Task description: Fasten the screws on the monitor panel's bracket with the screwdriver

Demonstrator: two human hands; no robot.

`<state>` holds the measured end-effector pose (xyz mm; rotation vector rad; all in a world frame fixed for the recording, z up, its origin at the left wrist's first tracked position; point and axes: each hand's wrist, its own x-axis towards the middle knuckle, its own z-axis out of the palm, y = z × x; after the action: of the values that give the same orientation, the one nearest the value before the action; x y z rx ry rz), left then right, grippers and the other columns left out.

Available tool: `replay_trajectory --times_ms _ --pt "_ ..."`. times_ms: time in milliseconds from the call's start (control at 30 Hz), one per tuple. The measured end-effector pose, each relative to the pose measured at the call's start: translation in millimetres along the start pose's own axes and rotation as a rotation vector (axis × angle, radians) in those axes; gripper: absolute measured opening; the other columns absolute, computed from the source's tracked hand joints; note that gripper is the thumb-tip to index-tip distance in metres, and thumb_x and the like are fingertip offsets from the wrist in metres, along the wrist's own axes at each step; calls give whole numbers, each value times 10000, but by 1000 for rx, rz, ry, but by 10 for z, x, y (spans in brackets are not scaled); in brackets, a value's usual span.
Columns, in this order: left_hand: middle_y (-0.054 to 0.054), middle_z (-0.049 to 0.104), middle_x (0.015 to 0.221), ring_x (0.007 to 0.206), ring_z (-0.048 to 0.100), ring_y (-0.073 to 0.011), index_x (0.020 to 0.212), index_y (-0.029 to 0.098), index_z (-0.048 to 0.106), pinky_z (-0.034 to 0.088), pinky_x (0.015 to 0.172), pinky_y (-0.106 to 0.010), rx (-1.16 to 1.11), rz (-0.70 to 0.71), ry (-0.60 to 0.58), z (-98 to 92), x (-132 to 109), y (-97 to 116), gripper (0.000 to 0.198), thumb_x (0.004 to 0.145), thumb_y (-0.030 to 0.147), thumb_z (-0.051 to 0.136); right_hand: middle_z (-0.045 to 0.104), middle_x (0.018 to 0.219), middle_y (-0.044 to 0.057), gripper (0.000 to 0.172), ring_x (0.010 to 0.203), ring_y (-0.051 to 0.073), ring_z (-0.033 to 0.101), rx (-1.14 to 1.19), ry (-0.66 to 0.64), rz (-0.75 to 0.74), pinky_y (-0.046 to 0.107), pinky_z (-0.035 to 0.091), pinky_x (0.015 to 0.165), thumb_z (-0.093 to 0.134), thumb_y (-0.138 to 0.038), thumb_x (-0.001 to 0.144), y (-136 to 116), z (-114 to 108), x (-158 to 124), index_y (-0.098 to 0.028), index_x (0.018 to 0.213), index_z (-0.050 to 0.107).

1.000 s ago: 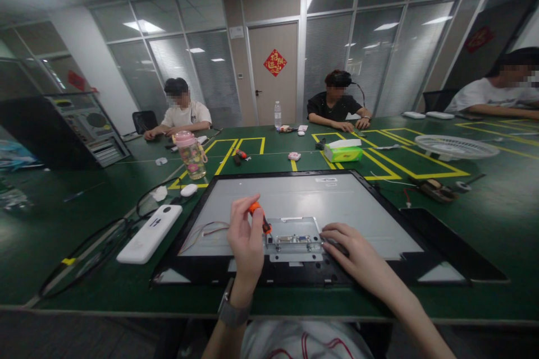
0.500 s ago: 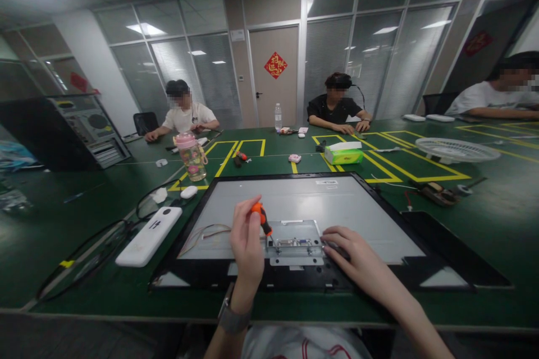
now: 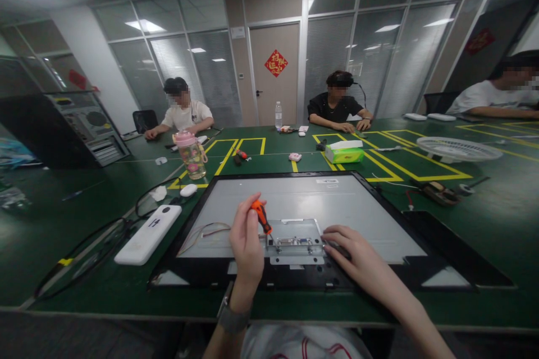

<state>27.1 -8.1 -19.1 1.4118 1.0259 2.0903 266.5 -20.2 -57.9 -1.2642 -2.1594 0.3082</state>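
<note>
orange screwdriver (image 3: 261,216) is pinched in the left hand (image 3: 246,247). the fingers are curled shut around its handle, and its tip points down at the left end of a small metal plate (image 3: 295,233). the right hand (image 3: 351,252) lies flat and open and holds nothing. its fingertips touch the right end of that plate. the plate sits at the near edge of a big grey screen back (image 3: 303,199), which lies flat in a black frame on the green table (image 3: 84,207). thin wires (image 3: 206,231) lie on the screen back, left of the left hand. a white box (image 3: 147,227) lies just left of the frame. farther off are a pink bottle (image 3: 191,154), a green tissue box (image 3: 343,152) and a white fan cover (image 3: 457,148). a computer case (image 3: 80,129) stands far left. three other people sit at the far side.
</note>
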Motion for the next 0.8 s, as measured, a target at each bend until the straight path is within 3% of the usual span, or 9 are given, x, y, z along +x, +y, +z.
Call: replay_trajectory --times_ms 100,267,433,600,733,800 --pt "-66 653 938 830 627 -164 1034 188 734 528 747 -260 29 71 14 6 9 12 242 904 353 612 680 1119 99 228 1051 266 647 -2 2 -1 442 524 954 500 -292 983 6 4 -3 -227 1068 702" --pt "-86 691 1031 949 658 -189 1074 194 720 526 870 -308 -17 -22 20 9 2 1 296 960 383 523 679 1112 100 225 1049 266 644 1 -5 1 445 521 957 503 -293 984 4 4 -1 -223 1067 700" --pt "-58 647 940 809 623 -149 1013 194 726 527 754 -257 14 74 28 7 4 2 218 899 356 635 672 1112 102 219 1053 267 640 5 -5 0 439 518 955 499 -275 982 -2 -3 -1 -217 1063 694" --pt "-89 683 1012 953 653 -188 1091 182 711 522 864 -301 -9 2 7 3 4 -8 300 974 367 504 672 1103 106 224 1039 269 640 5 -10 -5 443 522 944 496 -270 980 -2 -6 2 -206 1066 693" --pt "-57 640 935 804 620 -151 1007 193 728 520 723 -246 33 101 28 8 11 9 200 902 329 627 672 1104 108 229 1043 271 638 7 5 -4 453 521 948 497 -280 979 5 3 -3 -203 1067 695" --pt "-63 645 952 837 622 -157 1008 194 731 516 747 -250 31 106 24 8 12 15 217 923 337 593 672 1103 106 225 1043 271 638 7 12 -3 454 520 950 501 -281 977 6 6 -6 -208 1060 697"
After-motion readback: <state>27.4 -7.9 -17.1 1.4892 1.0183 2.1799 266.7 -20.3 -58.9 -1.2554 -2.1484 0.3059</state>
